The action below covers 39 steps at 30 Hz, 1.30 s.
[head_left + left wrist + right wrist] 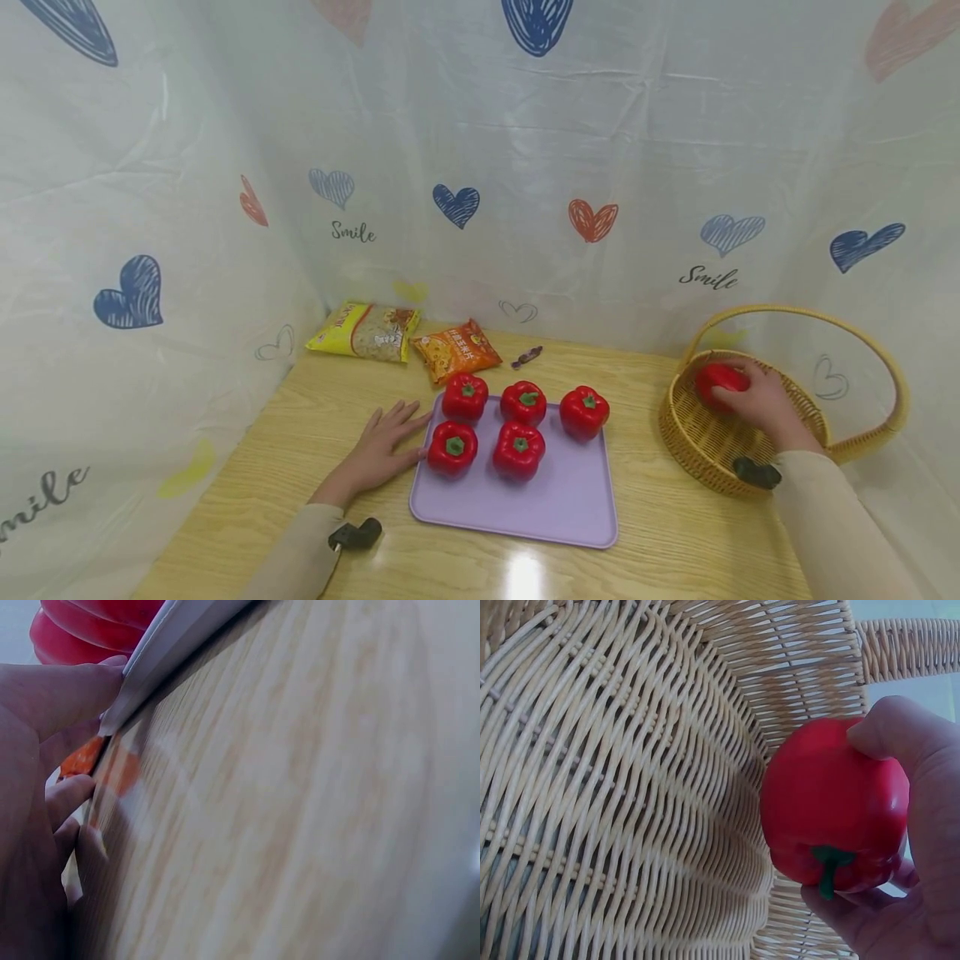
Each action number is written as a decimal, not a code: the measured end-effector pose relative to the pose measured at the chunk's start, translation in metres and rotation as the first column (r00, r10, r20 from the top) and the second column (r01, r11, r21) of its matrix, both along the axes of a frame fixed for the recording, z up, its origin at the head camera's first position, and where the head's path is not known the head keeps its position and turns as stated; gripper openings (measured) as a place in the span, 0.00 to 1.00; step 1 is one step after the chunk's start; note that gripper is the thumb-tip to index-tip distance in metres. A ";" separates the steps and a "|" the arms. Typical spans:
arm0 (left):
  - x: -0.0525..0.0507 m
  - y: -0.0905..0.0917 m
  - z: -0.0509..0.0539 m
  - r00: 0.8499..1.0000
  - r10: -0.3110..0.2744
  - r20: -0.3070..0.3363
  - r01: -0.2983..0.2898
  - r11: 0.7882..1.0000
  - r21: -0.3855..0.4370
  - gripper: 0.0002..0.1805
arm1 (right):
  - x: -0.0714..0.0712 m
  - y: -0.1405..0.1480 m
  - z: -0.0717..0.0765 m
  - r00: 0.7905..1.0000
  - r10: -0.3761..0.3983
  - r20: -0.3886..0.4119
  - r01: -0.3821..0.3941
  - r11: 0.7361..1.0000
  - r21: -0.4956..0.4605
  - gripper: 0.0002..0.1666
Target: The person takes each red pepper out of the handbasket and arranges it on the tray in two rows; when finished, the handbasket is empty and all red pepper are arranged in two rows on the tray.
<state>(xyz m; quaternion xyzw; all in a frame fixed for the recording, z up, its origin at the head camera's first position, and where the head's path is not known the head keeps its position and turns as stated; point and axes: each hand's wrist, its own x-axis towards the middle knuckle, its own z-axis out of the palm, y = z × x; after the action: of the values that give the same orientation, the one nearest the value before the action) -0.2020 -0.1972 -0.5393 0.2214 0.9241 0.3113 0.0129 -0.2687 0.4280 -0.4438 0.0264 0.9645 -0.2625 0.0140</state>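
My right hand (pixel 757 398) grips a red bell pepper (pixel 832 802) inside the wicker basket (pixel 686 450) on the right. In the right wrist view the thumb lies over the pepper's side and the fingers curl beneath it, close to the woven wall; its green stem points down. My left hand (pixel 378 450) lies with spread, fairly straight fingers at the left edge of the lilac tray (pixel 517 512), thumb and fingertips touching the rim. Several red bell peppers (pixel 519 451) stand on the tray, stems up, in two rows toward its back and left.
Behind the tray lie a yellow snack bag (pixel 367 332), an orange snack bag (pixel 457 350) and a small purple wrapped candy (pixel 527 357). The basket's tall handle (pixel 802 311) arches over it. A heart-printed curtain (pixel 480 275) hangs along the back and sides of the wooden table (pixel 637 500).
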 end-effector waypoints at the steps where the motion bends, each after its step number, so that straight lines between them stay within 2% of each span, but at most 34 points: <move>1: 0.000 0.000 0.000 1.000 0.000 0.000 0.000 1.000 -0.001 0.34 | 0.000 0.000 0.000 1.000 0.000 -0.005 0.000 1.000 -0.006 0.43; 9: 0.000 0.000 -0.001 1.000 0.000 -0.008 0.000 1.000 -0.005 0.34 | 0.002 0.000 0.000 0.997 0.003 -0.076 -0.004 1.000 -0.017 0.46; 14: 0.000 -0.001 -0.001 1.000 0.001 -0.007 -0.001 1.000 0.001 0.34 | 0.006 -0.002 0.004 0.997 0.019 -0.076 -0.020 1.000 -0.017 0.45; 21: 0.000 -0.001 -0.001 1.000 0.002 -0.005 -0.002 1.000 0.001 0.34 | 0.007 -0.003 0.006 0.999 -0.001 -0.052 0.000 0.999 -0.032 0.53; 27: 0.001 -0.001 0.000 1.000 0.004 -0.006 -0.004 1.000 0.005 0.34 | 0.008 -0.003 0.006 0.997 0.029 -0.067 -0.031 0.999 -0.031 0.51; 34: 0.001 -0.001 -0.001 1.000 0.000 -0.008 0.000 1.000 0.005 0.34 | 0.014 -0.006 0.009 0.999 -0.019 -0.038 0.017 0.999 -0.044 0.61; 39: 0.000 -0.001 -0.002 1.000 0.000 -0.010 0.000 1.000 0.006 0.34 | 0.014 -0.008 0.010 0.999 0.002 -0.051 -0.004 1.000 -0.029 0.59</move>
<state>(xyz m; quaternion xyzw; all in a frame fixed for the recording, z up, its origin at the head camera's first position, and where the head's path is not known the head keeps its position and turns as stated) -0.2020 -0.1979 -0.5413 0.2232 0.9231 0.3131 0.0073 -0.2542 0.4200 -0.4336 0.0181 0.9606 -0.2771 -0.0099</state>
